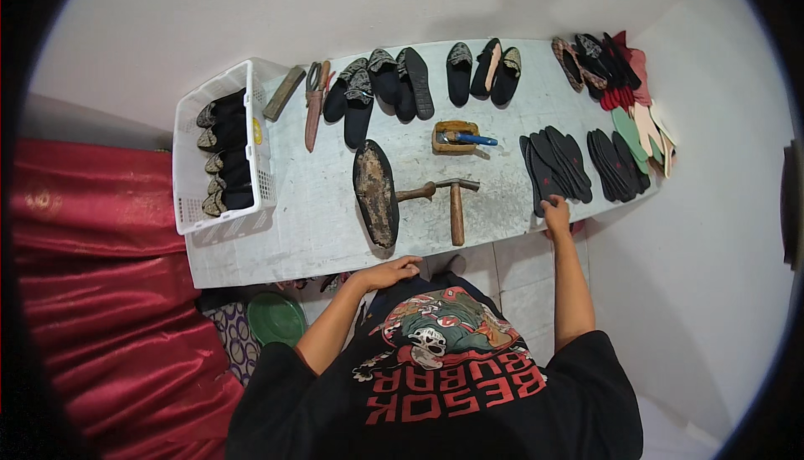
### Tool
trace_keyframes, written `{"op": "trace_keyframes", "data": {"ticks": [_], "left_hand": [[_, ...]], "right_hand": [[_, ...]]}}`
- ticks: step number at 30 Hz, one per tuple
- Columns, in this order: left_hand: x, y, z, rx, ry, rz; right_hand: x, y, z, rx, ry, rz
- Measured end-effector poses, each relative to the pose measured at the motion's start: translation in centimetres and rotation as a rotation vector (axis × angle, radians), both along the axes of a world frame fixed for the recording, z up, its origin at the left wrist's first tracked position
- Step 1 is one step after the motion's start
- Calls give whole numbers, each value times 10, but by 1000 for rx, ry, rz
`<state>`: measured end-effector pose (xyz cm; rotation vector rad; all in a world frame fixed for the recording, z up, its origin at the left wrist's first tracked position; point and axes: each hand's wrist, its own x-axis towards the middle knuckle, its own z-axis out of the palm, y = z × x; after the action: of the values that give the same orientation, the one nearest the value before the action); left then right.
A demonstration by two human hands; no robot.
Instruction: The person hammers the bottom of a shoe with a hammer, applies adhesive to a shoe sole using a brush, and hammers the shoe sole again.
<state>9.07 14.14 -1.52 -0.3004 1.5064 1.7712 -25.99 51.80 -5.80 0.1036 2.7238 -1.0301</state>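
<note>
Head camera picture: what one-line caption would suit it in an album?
At a white workbench, the right hand touches a stack of black insoles while the left hand rests at the edge near two hammers.

We stand at a pale, scuffed counter (335,234) against a plain white wall (251,16); red cloth (100,276) lies left, tiled floor (528,284) below.

soles (554,165): black, thin, fanned flat stack | table's right part | right hand (555,211) fingers on nearest one's near end
</note>
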Motion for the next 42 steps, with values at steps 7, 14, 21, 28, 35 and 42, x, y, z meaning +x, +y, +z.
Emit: {"op": "trace_keyframes", "data": {"ticks": [7, 14, 21, 28, 35, 42], "left_hand": [[-22, 51, 10, -107, -6, 112], [-30, 100, 23, -167, 20, 448], [-46, 117, 22, -118, 111, 389], [-88, 118, 42, -89, 274, 269], [-149, 132, 54, 136, 207, 470], [-163, 135, 66, 133, 33, 773]], "right_hand": [[-33, 11, -1, 322, 81, 228], [-51, -11, 37, 395, -54, 272], [-66, -4, 21, -627, -621, 98], [-8, -21, 62, -1310, -709, 108], [75, -51, 89, -1087, -873, 412], [110, -63, 108, -639, -266, 923]]}}
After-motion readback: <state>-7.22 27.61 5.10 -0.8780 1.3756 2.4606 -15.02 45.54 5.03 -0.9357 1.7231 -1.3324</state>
